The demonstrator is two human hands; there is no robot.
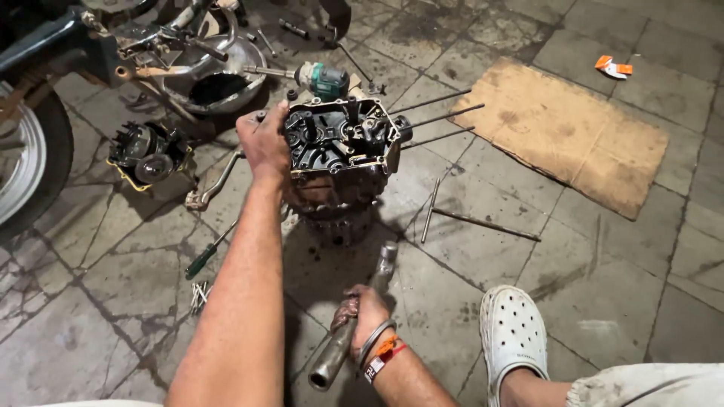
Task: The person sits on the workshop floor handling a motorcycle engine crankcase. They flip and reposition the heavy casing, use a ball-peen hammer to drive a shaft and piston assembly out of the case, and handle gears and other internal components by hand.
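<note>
Around the engine case [343, 147] the tiled floor [113, 316] is crowded: a steel bowl [219, 71] and a green power tool [320, 79] lie just behind it, a black round part [147, 151] sits to its left near the wheel [26, 151], a bent lever [215, 181] and a green-handled screwdriver [211, 252] lie beside the left forearm, and two loose rods [483, 224] rest on the right, short of the cardboard [562, 132]. The case stands on the floor at centre, open face up, long studs [437, 117] jutting toward the cardboard. The left hand [264, 143], arm stretched forward, grips the case's left edge. The right hand [362, 316], close to the body, is clenched around a metal pipe [354, 320] that slants up toward the case's base. A white clog [513, 335] sits right of it. Bare tiles lie open between the clog and the cardboard.
</note>
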